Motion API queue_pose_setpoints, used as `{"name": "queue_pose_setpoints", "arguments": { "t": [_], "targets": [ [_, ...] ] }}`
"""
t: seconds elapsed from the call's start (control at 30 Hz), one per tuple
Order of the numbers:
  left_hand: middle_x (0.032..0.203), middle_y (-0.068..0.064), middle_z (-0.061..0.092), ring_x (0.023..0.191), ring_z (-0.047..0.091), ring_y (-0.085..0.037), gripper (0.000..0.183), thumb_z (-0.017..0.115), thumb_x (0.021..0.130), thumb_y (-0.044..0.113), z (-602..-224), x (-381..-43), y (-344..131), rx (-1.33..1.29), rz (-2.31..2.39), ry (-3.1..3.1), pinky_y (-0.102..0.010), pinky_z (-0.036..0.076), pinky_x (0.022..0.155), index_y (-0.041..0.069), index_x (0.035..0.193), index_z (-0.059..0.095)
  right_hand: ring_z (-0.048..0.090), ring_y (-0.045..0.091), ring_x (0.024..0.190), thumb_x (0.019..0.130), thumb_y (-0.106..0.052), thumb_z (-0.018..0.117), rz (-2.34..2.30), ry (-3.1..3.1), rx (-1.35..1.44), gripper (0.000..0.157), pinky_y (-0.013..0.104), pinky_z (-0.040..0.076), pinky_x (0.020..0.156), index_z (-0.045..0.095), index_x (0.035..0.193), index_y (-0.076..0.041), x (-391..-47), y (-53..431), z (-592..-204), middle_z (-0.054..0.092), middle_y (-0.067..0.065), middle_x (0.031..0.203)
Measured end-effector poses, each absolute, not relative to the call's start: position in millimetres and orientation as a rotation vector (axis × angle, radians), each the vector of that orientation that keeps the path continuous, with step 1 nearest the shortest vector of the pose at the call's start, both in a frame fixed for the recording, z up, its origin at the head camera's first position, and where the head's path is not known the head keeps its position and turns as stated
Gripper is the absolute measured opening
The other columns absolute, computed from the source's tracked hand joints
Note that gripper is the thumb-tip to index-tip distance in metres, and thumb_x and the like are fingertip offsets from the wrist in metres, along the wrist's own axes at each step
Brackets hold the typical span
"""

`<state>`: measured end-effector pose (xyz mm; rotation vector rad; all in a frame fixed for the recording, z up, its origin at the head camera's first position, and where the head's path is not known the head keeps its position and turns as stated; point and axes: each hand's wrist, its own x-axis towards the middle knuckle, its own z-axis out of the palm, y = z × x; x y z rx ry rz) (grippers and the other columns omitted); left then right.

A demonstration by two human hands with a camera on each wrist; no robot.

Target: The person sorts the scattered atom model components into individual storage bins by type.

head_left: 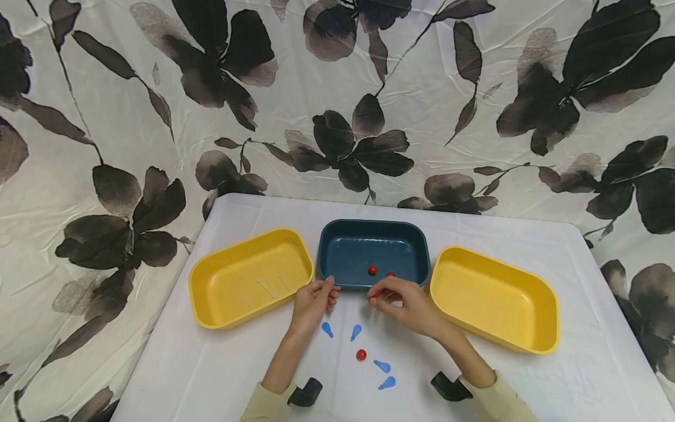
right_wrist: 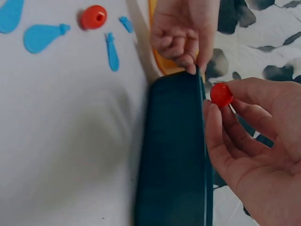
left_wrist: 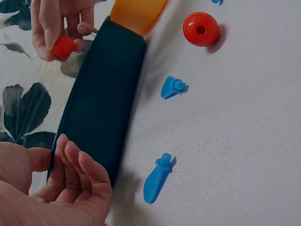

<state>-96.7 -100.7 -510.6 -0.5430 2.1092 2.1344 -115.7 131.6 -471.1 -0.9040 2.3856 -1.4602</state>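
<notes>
My right hand (head_left: pixel 410 306) pinches a red ball (right_wrist: pixel 221 94) between thumb and fingertips, just over the near rim of the dark blue tray (head_left: pixel 337 234). With thumb and curled fingers my left hand (head_left: pixel 312 302) grips that tray's rim at its near left corner. Inside the tray lie a red ball (head_left: pixel 372 270) and a second one (head_left: pixel 390 274), partly hidden by my right hand. Another red ball (left_wrist: pixel 201 29), with a hole in it, rests on the white tablecloth. Around it are several flat blue teardrop-shaped pieces (head_left: pixel 382 366) with small pegs.
On the left stands a yellow tray (head_left: pixel 211 258) holding several thin pale sticks (head_left: pixel 270 287). A second yellow tray (head_left: pixel 495 293) stands on the right, angled beside the dark blue one. Behind the table (head_left: pixel 527 228) hangs a floral cloth (head_left: pixel 295 88).
</notes>
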Motion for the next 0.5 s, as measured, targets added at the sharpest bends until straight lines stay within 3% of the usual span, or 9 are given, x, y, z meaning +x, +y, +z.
{"name": "queue_pose_setpoints", "arguments": {
  "t": [0.17, 0.5],
  "targets": [
    [0.077, -0.004, 0.066, 0.066, 0.056, -0.012, 0.039, 0.060, 0.106, 0.029, -510.6, -96.6, -101.4, -0.533, 2.151, 2.100, -0.018, 0.050, 0.058, -0.008, 0.099, 0.072, 0.064, 0.015, 0.089, 0.096, -0.010, 0.073, -1.471, 2.414, -0.876, 0.012, 0.027, 0.057, 0.084, 0.074, 0.108, -0.007, -122.3, 130.5, -465.3, 0.070, -0.001, 0.103],
    [0.082, -0.011, 0.068, 0.068, 0.057, -0.014, 0.039, 0.060, 0.106, 0.030, -512.6, -96.1, -101.6, -0.521, 2.149, 2.102, -0.019, 0.051, 0.060, -0.007, 0.099, 0.072, 0.066, 0.018, 0.091, 0.097, -0.009, 0.073, -1.528, 2.440, -0.780, 0.015, 0.035, 0.059, 0.088, 0.072, 0.110, -0.001, -137.5, 128.7, -465.4, 0.070, 0.003, 0.104]
  ]
}}
